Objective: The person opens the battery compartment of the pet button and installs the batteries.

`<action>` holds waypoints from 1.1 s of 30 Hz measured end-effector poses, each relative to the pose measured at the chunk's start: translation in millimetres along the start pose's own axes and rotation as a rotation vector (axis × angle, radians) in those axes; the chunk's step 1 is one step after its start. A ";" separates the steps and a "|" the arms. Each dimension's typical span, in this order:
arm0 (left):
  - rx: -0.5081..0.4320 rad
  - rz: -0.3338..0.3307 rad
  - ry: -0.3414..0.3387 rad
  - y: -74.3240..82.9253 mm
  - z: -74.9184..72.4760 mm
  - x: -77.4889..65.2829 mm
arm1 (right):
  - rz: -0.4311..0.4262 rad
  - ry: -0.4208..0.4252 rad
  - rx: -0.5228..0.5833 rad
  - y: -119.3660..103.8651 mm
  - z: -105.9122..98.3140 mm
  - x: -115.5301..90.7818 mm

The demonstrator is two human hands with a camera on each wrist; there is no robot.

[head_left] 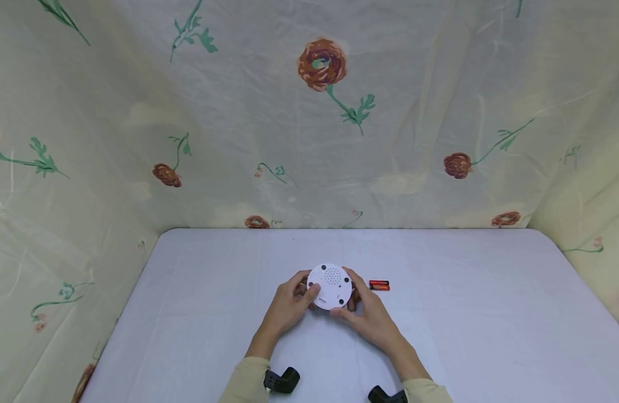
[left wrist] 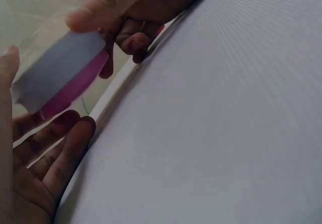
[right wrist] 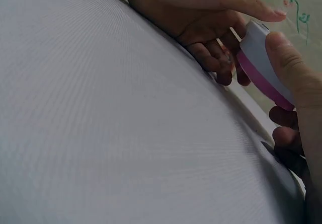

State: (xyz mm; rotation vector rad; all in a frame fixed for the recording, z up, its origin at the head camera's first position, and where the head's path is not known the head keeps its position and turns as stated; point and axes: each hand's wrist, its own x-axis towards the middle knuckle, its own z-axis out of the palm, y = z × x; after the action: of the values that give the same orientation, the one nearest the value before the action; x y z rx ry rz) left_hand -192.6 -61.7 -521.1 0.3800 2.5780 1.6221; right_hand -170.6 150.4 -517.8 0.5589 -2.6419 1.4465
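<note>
A round white device (head_left: pixel 331 288) is held up over the table between both hands, its perforated face with dark round feet turned up. From the side, in the left wrist view, the device (left wrist: pixel 60 73) shows a pink layer under the white one. My left hand (head_left: pixel 285 309) grips its left side, thumb over the face and fingers beneath. On the opposite side my right hand (head_left: pixel 374 320) holds the rim, with the thumb near the lower edge. The right wrist view shows the device (right wrist: pixel 262 58) between the two hands; its pink side is partly hidden by fingers.
Two red-and-black batteries (head_left: pixel 379 285) lie side by side on the table, just beyond the right hand. A white cloth covers the table (head_left: pixel 214 280). Flower-printed curtains (head_left: pixel 390 168) hang behind it and at both sides.
</note>
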 end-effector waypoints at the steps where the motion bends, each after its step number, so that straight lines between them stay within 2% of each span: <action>1: -0.013 -0.005 -0.010 0.3 -0.4 -0.3 | 0.003 0.000 0.011 0.5 -0.3 0.0; 5: -0.067 0.005 -0.036 1.3 -1.4 -1.7 | 0.023 0.004 0.042 1.5 -0.8 -0.2; 11: -0.083 0.111 -0.054 1.7 -2.4 -2.5 | 0.059 -0.002 0.039 -0.1 -2.0 -0.6; 15: -0.069 0.149 -0.102 2.6 -3.1 -3.9 | 0.051 -0.025 0.031 -0.3 -2.9 -1.7; 19: -0.050 0.155 -0.125 2.9 -3.5 -5.6 | 0.029 -0.053 0.022 -0.1 -3.6 -2.8; 24: -0.057 0.160 -0.124 1.1 -3.6 -5.1 | 0.014 -0.069 0.017 -1.6 -5.7 -3.4; 33: -0.077 0.115 -0.125 1.6 -3.9 -4.7 | -0.038 -0.067 0.030 0.9 -5.8 -3.0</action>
State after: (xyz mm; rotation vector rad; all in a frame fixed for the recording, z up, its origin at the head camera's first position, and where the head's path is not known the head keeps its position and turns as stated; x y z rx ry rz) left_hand -188.5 -65.6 -518.2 0.6139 2.4363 1.6690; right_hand -168.7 156.4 -516.1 0.6680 -2.6484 1.4851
